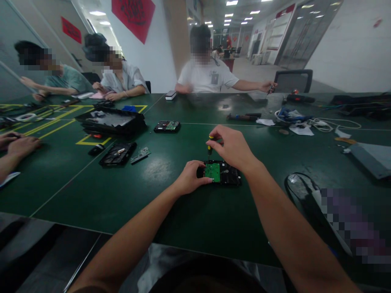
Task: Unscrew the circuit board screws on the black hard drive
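Observation:
A hard drive (230,173) lies on the green table in front of me, its green circuit board (213,173) facing up. My left hand (193,178) grips the drive's left end between thumb and fingers. Above the board, my right hand (230,144) pinches a small yellow and black screwdriver (209,147). The screwdriver stands upright with its shaft pointing down at the board's upper left part. Whether the tip sits in a screw is too small to tell.
Another hard drive (167,126) lies farther back. To the left are an opened black drive case (117,154), a loose circuit board (141,155) and a black tray (111,122). Cables (324,124) lie at the right. Other people sit across the table, and someone's hands (20,147) rest at the left.

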Motion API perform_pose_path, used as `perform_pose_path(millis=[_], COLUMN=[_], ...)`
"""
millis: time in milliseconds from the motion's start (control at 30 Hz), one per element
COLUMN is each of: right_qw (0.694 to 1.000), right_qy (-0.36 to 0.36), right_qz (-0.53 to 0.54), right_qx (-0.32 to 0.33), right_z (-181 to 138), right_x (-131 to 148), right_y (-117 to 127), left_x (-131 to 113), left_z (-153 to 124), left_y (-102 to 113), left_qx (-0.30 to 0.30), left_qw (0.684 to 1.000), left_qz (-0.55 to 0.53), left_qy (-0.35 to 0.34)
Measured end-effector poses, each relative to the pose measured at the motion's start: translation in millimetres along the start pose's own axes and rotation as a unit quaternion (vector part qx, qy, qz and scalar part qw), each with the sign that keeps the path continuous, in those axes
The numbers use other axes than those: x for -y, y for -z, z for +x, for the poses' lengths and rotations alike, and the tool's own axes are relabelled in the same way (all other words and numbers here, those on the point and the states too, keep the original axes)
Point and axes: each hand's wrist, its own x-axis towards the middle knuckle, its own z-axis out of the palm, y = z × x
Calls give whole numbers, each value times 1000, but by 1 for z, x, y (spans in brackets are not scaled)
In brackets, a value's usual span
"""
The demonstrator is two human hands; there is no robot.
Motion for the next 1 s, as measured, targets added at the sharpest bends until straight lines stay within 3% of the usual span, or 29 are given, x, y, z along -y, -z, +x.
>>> perform_pose_path(millis=[567, 733, 1000], right_qw=[1000, 1000, 999], right_qy=[24, 2, 39], right_qz=[-3, 2, -34], right_qx=[18, 8, 16], right_z=[-2, -2, -1], right_x=[8, 9, 12], right_y=[8, 6, 9], left_x=[5, 4, 7], left_z=[2, 3, 5], left_y=[1, 1, -3], left_qx=[6, 6, -2], left_qw=[1000, 1000, 1000], left_qz=[1, 9, 5], left_qy=[0, 8, 22])
